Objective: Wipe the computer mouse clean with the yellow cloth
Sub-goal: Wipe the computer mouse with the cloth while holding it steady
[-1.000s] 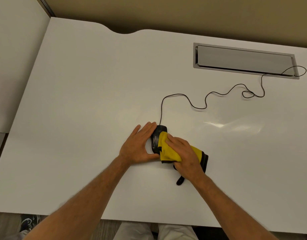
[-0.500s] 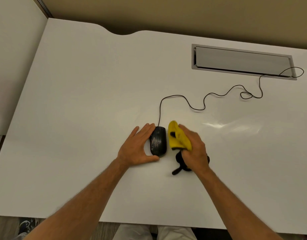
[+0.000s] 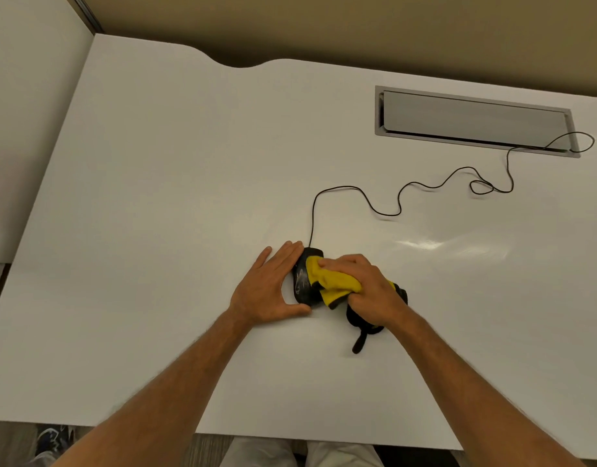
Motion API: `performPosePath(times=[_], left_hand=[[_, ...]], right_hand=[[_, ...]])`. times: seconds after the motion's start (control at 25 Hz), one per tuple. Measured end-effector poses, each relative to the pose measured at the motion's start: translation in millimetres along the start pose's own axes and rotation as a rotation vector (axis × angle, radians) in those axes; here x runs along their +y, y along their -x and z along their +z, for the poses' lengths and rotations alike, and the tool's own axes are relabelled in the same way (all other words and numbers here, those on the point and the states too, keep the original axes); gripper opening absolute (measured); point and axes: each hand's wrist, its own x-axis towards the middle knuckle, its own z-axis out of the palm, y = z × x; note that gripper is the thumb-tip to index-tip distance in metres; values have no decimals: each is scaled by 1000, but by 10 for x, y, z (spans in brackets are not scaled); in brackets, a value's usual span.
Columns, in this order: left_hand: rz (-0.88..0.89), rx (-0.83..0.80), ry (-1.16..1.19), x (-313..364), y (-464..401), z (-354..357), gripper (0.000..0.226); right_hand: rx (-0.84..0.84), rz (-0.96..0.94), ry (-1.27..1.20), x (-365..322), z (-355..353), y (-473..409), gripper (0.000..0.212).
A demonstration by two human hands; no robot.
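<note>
A black wired computer mouse (image 3: 301,281) lies on the white desk (image 3: 155,214), with pale smears on its visible left side. My left hand (image 3: 272,288) lies flat against the mouse's left side, thumb at its near end, bracing it. My right hand (image 3: 364,288) presses the yellow cloth (image 3: 330,281) with a black edge onto the mouse's top and right side. The cloth's black part and a strap (image 3: 359,342) stick out under my right wrist. The right half of the mouse is hidden.
The mouse's thin black cable (image 3: 384,214) snakes back and right across the desk into a grey cable hatch (image 3: 472,119) at the far right. The desk's front edge runs just below my forearms. A wall panel stands at the left.
Half a second ago my right hand held the cloth lifted just right of the bare mouse; now it is back on the mouse, covering its top. My left hand has stayed put.
</note>
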Motion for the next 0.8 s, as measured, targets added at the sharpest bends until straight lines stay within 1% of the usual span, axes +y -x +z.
performPosePath(times=[0.16, 0.24, 0.32, 0.36, 0.44, 0.48, 0.52, 0.56, 0.6, 0.68, 0.72, 0.8], left_hand=[[-3, 13, 9, 18, 9, -1, 123], [5, 12, -3, 18, 8, -5, 123], [10, 6, -4, 11, 4, -4, 122], [6, 9, -3, 13, 7, -2, 122], [-3, 14, -4, 18, 11, -5, 122], [-4, 9, -7, 17, 6, -8, 122], [-4, 3, -10, 16, 3, -10, 121], [-5, -2, -12, 14, 0, -11, 121], [-6, -4, -13, 14, 0, -11, 121], [-8, -1, -10, 9, -4, -7, 122], [-6, -2, -8, 4, -4, -3, 122], [-1, 0, -8, 0, -2, 8, 122]], right_hand=[[-38, -44, -70, -9, 117, 409, 42], [-72, -90, -46, -9, 224, 603, 39], [-46, -54, -78, -36, 290, 681, 38], [29, -13, -147, -70, 285, 647, 41], [277, 101, -284, -156, 187, 453, 56], [374, 135, -319, -193, 123, 308, 57], [426, 139, -318, -232, 67, 158, 57], [423, 136, -288, -253, 32, 20, 60], [376, 139, -241, -257, 28, -92, 66], [225, 117, -139, -225, 115, -184, 73], [171, 63, -83, -195, 186, -164, 75], [151, -33, 2, -111, 309, -55, 84]])
